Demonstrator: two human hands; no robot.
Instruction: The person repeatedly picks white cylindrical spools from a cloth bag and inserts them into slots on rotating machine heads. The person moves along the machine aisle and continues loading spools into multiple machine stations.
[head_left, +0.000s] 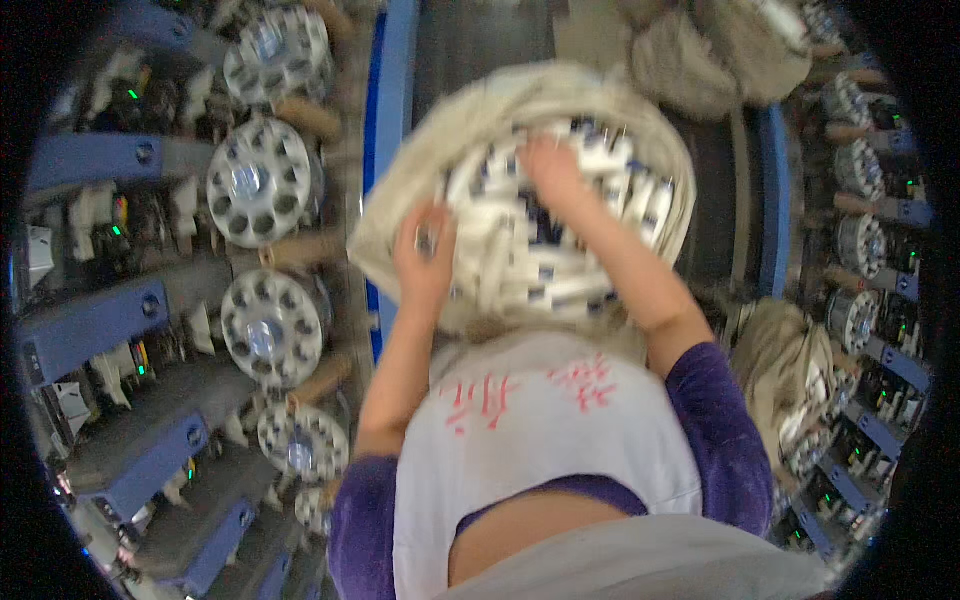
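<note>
Open sack [560, 80] packed with white tubes [520, 265]

The tubes, white with dark ends, fill a beige cloth sack directly in front of the wearer. Its mouth is spread wide, probably to let both hands reach inside. The right hand [550, 165] reaches in among the tubes toward the far side; its fingers are blurred, so I cannot tell how open they are or whether they grip anything. The left hand [425, 245] is over the sack's left side, fingers curled around what may be a small tube, too blurred to confirm. Counted: 1 open sack; tubes too many to number. Farther out, at least 4 perforated discs [260, 183] line the machines [90, 340] at left, with similar discs at right. Cloth bundles [690, 60] lie at upper right
</note>
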